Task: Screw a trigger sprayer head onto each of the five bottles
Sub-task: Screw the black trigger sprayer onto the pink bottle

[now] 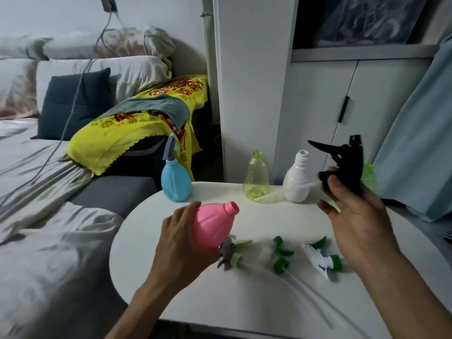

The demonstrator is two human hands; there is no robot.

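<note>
Left hand [181, 241] grips pink bottle [212, 225]; right hand [352, 211] grips black sprayer head [347, 157]; no writing legible.

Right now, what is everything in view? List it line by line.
Blue bottle: 1, sprayer on, table's far left.
Yellow-green bottle: 1, clear, open, far edge.
White bottle: 1, open, far edge.
Green bottle: 1, blurred, behind right hand.
Pink bottle: 1, open, in left hand.
Black sprayer: 1, in right hand.
Loose sprayers: 3, grey, green, white-green, lying near edge.
Table: 1, white.
Left hand: grips pink bottle.
Right hand: grips black sprayer.
</note>
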